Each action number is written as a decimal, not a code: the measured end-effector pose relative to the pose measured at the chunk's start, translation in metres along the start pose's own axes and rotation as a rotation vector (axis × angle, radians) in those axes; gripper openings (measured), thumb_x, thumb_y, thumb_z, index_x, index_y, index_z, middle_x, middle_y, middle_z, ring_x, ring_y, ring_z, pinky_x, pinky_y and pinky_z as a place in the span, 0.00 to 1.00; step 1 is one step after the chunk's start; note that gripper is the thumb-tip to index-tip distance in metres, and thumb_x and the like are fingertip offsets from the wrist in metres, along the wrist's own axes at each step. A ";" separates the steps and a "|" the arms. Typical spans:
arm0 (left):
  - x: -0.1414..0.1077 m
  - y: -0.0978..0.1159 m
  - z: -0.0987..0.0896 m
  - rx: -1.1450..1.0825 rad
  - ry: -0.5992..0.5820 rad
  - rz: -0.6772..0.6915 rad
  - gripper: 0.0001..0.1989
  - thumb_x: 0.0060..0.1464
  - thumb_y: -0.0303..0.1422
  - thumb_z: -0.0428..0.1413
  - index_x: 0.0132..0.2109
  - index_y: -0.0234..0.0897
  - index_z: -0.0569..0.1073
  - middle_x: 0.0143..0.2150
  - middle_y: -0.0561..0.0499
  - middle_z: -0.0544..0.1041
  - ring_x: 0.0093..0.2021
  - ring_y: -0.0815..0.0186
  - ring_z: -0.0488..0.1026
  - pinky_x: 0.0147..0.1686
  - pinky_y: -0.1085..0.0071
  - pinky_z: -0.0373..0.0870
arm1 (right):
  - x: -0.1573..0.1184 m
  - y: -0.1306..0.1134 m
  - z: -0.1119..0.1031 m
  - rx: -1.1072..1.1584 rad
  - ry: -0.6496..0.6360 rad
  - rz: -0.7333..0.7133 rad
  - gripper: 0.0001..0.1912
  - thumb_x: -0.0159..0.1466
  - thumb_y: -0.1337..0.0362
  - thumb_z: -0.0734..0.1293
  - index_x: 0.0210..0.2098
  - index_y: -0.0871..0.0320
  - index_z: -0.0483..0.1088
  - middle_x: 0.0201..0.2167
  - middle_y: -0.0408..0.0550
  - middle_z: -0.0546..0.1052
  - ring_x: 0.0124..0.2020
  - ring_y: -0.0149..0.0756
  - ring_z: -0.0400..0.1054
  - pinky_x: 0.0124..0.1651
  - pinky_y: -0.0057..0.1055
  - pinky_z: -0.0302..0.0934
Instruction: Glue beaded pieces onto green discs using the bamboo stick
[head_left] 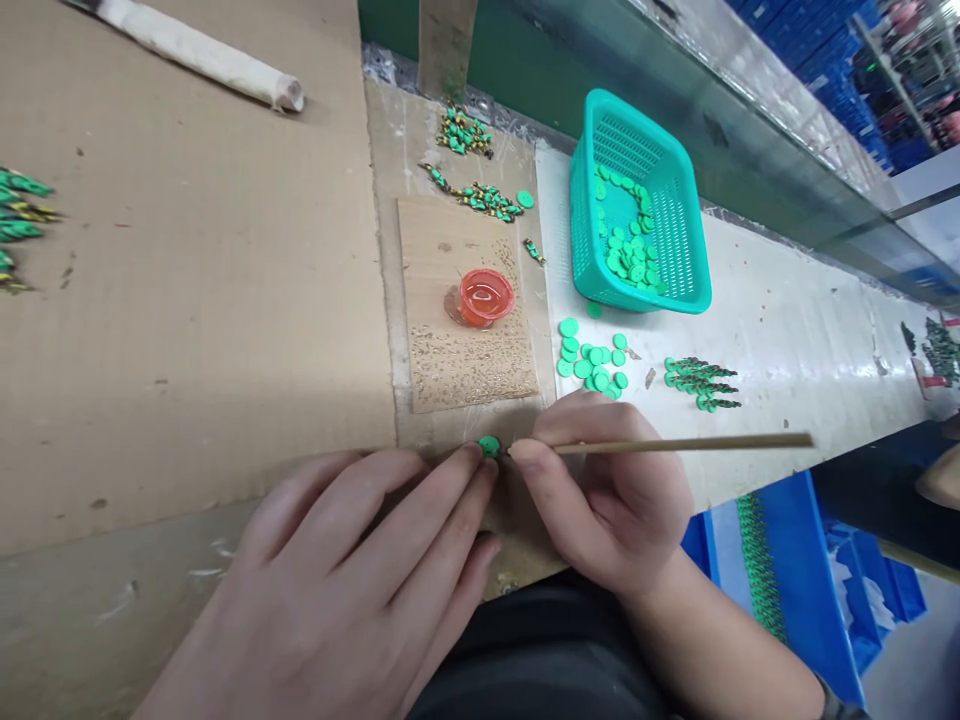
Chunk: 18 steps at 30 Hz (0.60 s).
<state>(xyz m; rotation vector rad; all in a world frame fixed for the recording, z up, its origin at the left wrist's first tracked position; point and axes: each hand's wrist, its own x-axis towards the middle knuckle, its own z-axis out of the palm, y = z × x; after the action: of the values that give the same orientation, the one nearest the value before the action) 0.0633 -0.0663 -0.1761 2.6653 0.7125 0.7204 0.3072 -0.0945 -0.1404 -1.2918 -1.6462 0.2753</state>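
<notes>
My left hand [367, 560] reaches in from the lower left. Its fingertips press at the edge of a small green disc [490, 446], steadying it on the work surface. In my right hand [611, 490], thumb and fingers pinch a thin wooden stick [697, 443]. The stick's near end points at the disc, close beside my left fingertips; whether it touches is too small to tell. Just beyond the hands, a small red cup [486, 297] of clear liquid stands on a cardboard piece [442, 390] dotted with droplets. Loose green discs [596, 357] lie beyond my right hand.
A green basket [641, 270] holds more discs. Small green-and-black figures lie in a pile [465, 132] and a cluster [491, 202]. Disc-based pieces [701, 380] stand at right. A wrapped rod [202, 62] lies upper left; a blue bin [802, 560] is lower right.
</notes>
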 end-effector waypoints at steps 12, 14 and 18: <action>-0.004 -0.003 0.009 0.003 0.051 -0.007 0.20 0.75 0.42 0.63 0.69 0.53 0.83 0.74 0.51 0.81 0.68 0.48 0.80 0.73 0.46 0.75 | -0.001 -0.005 -0.001 -0.030 0.016 0.043 0.17 0.72 0.78 0.72 0.57 0.56 0.78 0.42 0.47 0.85 0.39 0.36 0.81 0.43 0.38 0.78; -0.002 -0.003 0.007 0.009 0.052 0.002 0.20 0.75 0.41 0.64 0.69 0.53 0.83 0.73 0.51 0.82 0.66 0.49 0.82 0.70 0.48 0.77 | -0.003 -0.005 -0.002 0.000 0.080 0.053 0.18 0.71 0.78 0.71 0.57 0.55 0.79 0.41 0.46 0.84 0.38 0.37 0.80 0.42 0.39 0.78; 0.008 0.001 0.000 0.035 0.032 -0.023 0.19 0.76 0.40 0.63 0.69 0.51 0.83 0.68 0.50 0.85 0.59 0.51 0.83 0.63 0.49 0.78 | 0.000 -0.003 -0.002 0.013 0.230 0.046 0.13 0.72 0.76 0.71 0.52 0.55 0.80 0.39 0.45 0.83 0.39 0.39 0.81 0.43 0.40 0.78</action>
<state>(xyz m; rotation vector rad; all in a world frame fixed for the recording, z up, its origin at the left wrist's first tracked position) 0.0694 -0.0627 -0.1725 2.6781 0.7693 0.7534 0.3067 -0.0963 -0.1376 -1.3015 -1.4194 0.1582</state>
